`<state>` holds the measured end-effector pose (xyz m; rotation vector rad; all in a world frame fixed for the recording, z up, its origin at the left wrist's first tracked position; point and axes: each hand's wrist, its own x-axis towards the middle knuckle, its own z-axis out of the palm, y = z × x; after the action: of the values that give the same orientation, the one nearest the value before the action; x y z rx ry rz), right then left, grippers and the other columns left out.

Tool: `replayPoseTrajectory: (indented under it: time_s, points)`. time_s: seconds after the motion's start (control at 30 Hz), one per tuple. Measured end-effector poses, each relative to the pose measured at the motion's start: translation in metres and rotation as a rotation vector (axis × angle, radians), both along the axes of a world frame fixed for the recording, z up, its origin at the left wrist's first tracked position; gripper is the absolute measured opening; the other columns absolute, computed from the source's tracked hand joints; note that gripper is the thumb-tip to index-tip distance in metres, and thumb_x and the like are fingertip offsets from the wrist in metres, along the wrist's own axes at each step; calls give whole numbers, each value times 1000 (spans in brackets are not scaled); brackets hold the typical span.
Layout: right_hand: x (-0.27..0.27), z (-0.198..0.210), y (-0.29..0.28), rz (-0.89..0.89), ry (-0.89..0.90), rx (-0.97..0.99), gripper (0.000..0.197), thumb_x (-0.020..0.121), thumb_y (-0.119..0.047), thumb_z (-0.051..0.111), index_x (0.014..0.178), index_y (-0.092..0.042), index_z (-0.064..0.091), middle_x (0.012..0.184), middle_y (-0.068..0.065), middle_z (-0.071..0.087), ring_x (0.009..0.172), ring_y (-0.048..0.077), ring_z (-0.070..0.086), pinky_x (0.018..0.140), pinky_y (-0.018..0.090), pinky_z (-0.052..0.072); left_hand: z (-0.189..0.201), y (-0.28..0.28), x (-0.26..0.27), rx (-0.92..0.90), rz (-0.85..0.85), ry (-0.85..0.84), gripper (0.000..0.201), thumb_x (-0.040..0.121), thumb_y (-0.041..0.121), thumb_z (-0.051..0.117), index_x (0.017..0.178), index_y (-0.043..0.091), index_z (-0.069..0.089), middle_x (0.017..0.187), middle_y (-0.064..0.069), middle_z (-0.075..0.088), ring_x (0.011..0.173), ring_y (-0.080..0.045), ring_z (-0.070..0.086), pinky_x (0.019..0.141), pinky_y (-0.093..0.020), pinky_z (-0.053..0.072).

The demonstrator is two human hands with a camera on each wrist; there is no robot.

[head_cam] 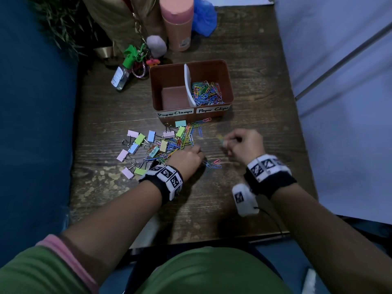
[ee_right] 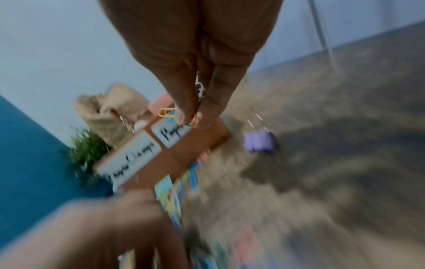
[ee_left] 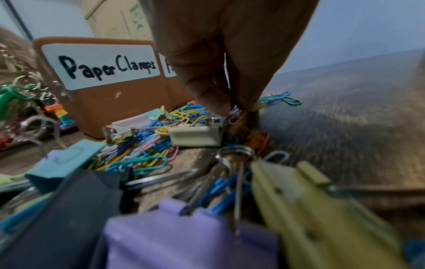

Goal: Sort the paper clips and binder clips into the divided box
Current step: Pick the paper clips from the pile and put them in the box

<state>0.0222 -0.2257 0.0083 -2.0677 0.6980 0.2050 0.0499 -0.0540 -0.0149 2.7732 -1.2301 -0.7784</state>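
A loose heap of pastel binder clips (head_cam: 139, 146) and wire paper clips (head_cam: 176, 145) is being left on the grained wooden table (head_cam: 254, 81), in front of the box. A paper clip at the heap's right edge is being pinched by the left hand (head_cam: 187, 159). The rectangular brown divided box (head_cam: 228, 88) is being kept upright: its left "Paper Clamps" compartment is showing bare floor, its right compartment is holding coloured paper clips. Paper clips are being pinched in the blurred right hand (head_cam: 244, 143).

Pink bottle (head_cam: 177, 22), blue bag (head_cam: 204, 15), sanitizer bottle (head_cam: 121, 76), keychains (head_cam: 141, 60), plant (head_cam: 61, 24) behind, on wooden table (head_cam: 254, 81).
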Motion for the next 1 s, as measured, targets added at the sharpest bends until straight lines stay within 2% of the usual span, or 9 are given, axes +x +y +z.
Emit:
replayPoseTrajectory:
  time_s: [0.07, 0.23, 0.37, 0.47, 0.53, 0.63, 0.7, 0.83, 1.0]
  points:
    - [29, 27, -6, -13, -137, -10, 15, 77, -3, 70, 73, -18, 69, 51, -2, 58, 33, -3, 48, 40, 13, 43, 0, -2, -2, 54, -30, -31, 40, 95, 7, 42, 134, 2, 37, 133, -16, 45, 122, -32, 45, 88, -41, 50]
    - [106, 56, -5, 65, -280, -173, 9, 74, -16, 74, 82, -19, 73, 76, 1, 70, 69, 11, 62, 70, 25, 54, 1, -6, -7, 118, 8, -14, 35, 92, 1, 41, 127, -1, 40, 130, -20, 49, 120, -33, 48, 89, -41, 49]
    - [105, 48, -1, 187, -288, -233, 29, 77, -22, 73, 106, -19, 69, 103, 4, 70, 92, 15, 63, 87, 25, 49, -5, 6, -9, 17, 149, 61, 32, 92, 4, 47, 123, 2, 44, 126, -17, 53, 116, -31, 51, 90, -39, 48]
    - [57, 30, 2, 307, -334, -340, 25, 79, -19, 68, 103, -13, 67, 104, 12, 68, 95, 28, 62, 85, 31, 45, -6, 22, -8, -57, 275, 64, 24, 91, 7, 51, 115, 6, 48, 115, -14, 58, 104, -31, 58, 81, -37, 49]
    - [12, 8, 7, 443, -144, -366, 24, 78, -15, 68, 102, -10, 66, 105, 16, 65, 98, 33, 60, 84, 34, 45, -2, 31, -4, -84, 352, 67, 20, 93, 13, 51, 112, 8, 50, 111, -13, 60, 100, -31, 59, 79, -39, 48]
    - [-38, -18, 21, 627, 170, -360, 44, 74, -21, 72, 116, -13, 59, 120, 10, 56, 111, 29, 53, 88, 33, 43, 15, 34, 5, -165, 442, 19, 16, 96, 21, 46, 106, 10, 52, 104, -12, 62, 91, -31, 61, 76, -41, 52]
    - [-45, -28, 29, 644, 216, -381, 50, 76, -22, 71, 123, -13, 54, 126, 9, 50, 117, 29, 48, 89, 33, 41, 30, 29, 16, -261, 464, -25, 19, 98, 25, 43, 102, 10, 53, 101, -11, 61, 87, -30, 60, 73, -38, 50]
    - [-35, -33, 43, 585, 169, -388, 30, 81, -13, 64, 110, -6, 60, 111, 14, 54, 104, 33, 55, 83, 35, 45, 57, 3, 50, -424, 446, -112, 17, 96, 25, 46, 97, 11, 55, 99, -12, 63, 87, -32, 61, 72, -39, 49]
    - [-20, -32, 49, 588, 189, -438, 18, 87, -8, 57, 103, -8, 64, 102, 14, 62, 93, 34, 60, 72, 32, 46, 77, -34, 93, -392, 447, -128, 18, 93, 26, 51, 102, 12, 57, 110, -11, 61, 100, -33, 59, 80, -41, 48]
